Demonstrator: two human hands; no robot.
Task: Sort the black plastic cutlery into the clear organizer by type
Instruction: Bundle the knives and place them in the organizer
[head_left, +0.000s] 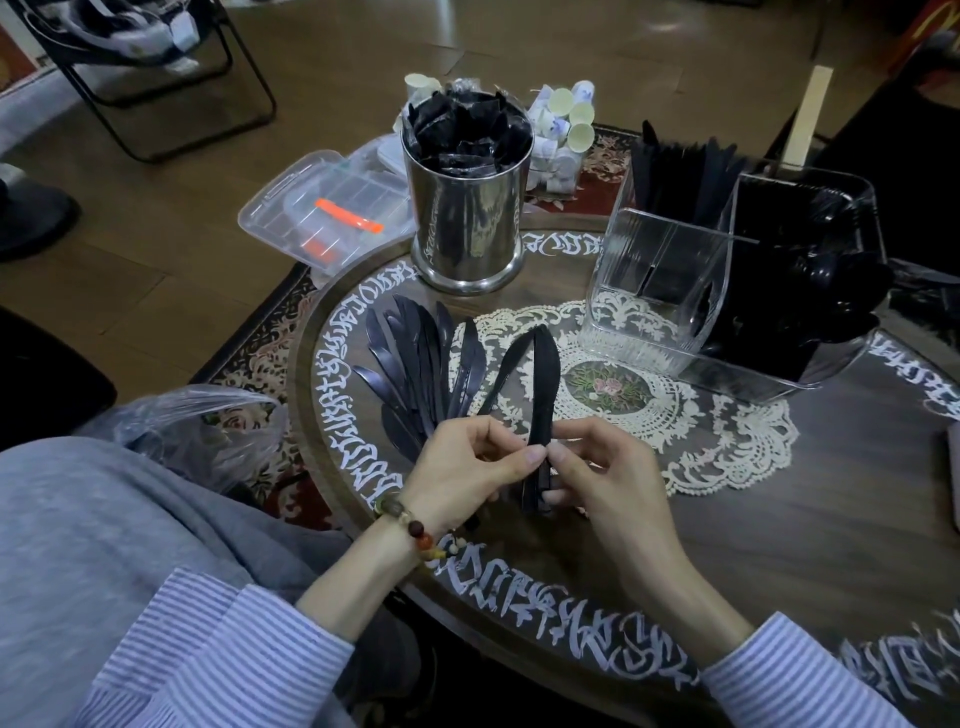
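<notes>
Round dark wooden table (779, 519) with white script round the rim, white lace doily (727, 431) at centre. Steel canister (467, 218) at far edge, stuffed with black packets. Behind it, heap of small white cups (566, 130). Clear lidded box (322, 208) with orange pieces on the floor, left. Crumpled clear plastic bag (208, 426) at near left. Black folding chair (156, 78) top left.

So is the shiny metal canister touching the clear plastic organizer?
Apart. The head view shows dark tabletop between the shiny metal canister and the clear plastic organizer.
</notes>
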